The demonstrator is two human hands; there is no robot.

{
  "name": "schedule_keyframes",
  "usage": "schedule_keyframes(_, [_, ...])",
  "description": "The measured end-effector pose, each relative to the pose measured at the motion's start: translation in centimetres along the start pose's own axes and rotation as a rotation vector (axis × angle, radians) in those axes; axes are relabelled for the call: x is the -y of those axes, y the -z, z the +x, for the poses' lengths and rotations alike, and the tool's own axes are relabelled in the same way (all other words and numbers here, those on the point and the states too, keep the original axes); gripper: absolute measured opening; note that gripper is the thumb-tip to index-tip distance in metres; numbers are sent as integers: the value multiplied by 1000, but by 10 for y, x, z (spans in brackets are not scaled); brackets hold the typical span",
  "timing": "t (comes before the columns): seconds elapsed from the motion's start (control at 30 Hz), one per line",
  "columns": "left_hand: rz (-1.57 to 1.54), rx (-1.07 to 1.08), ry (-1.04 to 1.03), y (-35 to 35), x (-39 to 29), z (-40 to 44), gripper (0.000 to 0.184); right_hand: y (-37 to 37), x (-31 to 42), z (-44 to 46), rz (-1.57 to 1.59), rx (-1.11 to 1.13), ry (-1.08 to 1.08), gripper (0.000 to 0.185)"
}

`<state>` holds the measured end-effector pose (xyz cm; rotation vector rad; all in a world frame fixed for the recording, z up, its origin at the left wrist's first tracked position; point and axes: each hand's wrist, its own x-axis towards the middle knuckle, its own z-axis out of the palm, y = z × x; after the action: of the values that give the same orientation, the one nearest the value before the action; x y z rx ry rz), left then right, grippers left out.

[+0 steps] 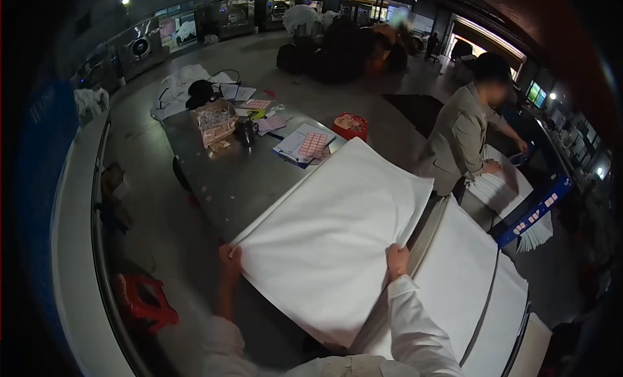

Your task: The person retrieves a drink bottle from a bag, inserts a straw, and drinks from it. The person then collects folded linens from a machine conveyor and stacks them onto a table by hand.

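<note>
A large white cloth (324, 227) lies over the near end of the grey metal table (214, 188), with creases running between my hands. My left hand (230, 259) is closed on its left corner, at the table's left edge. Toward the right side of the cloth, my right hand (398, 260) grips its edge with bent fingers. Just right of that hand, more white cloth (454, 266) lies in flat layers, its near part beside my right sleeve.
A co-worker (457, 133) stands at the right with hands on a stack of folded white cloth (503, 185), by a blue rail (535, 211). Farther up the table are a clipboard (304, 143) and a cardboard box (215, 122). A red stool (148, 302) stands at lower left.
</note>
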<state>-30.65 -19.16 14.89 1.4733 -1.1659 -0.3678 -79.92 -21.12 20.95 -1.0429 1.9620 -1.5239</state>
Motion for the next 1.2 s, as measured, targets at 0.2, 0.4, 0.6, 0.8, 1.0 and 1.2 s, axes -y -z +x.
schedule_keyframes(0.2, [-48,245,174,24,-53,27,21,9,-31,22,45,126,-99,25])
schedule_keyframes(0.4, [8,276,67,37,44,54,25,56,-2,-28,-215,183,-84,49])
schedule_keyframes(0.6, [594,-284,-175,68,6,-29,31,254,-38,-90,-304,-19,245,52])
schedule_keyframes(0.8, [403,818,17,14,-138,-354,27,559,-218,-218,-1012,-535,-177,53])
schedule_keyframes(1.0, [96,1400,71,-123,-253,-668,26,745,-284,-351,-1152,-399,-698,57])
schedule_keyframes(1.2, [87,1457,110,-185,-322,-759,33,783,-300,-371,-1038,-456,-532,62])
